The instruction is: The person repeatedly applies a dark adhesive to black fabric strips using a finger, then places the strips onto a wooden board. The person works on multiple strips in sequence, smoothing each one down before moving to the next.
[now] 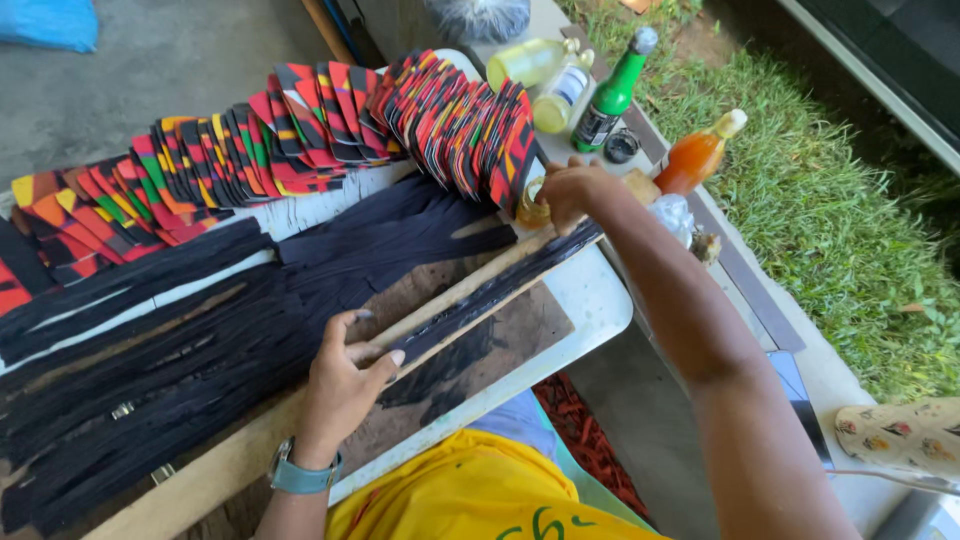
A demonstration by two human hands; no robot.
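Observation:
My left hand (345,385) presses down on a long black strip (490,290) that lies along a wooden slat (455,290) on a stained brown board (500,340). My right hand (572,190) reaches out to a small open jar (531,207) at the table's far edge; its fingers are bent over the jar's mouth, and what they hold is hidden. Rows of black strips (150,330) cover the table to the left. Behind them stand fanned rows of red, orange, green and black patterned pieces (300,130).
Beyond the jar stand a green bottle (612,95), a yellowish bottle (525,62), a small white-labelled bottle (562,95) and an orange bottle (697,155). A black lid (621,147) lies by them. Grass (830,220) runs along the right.

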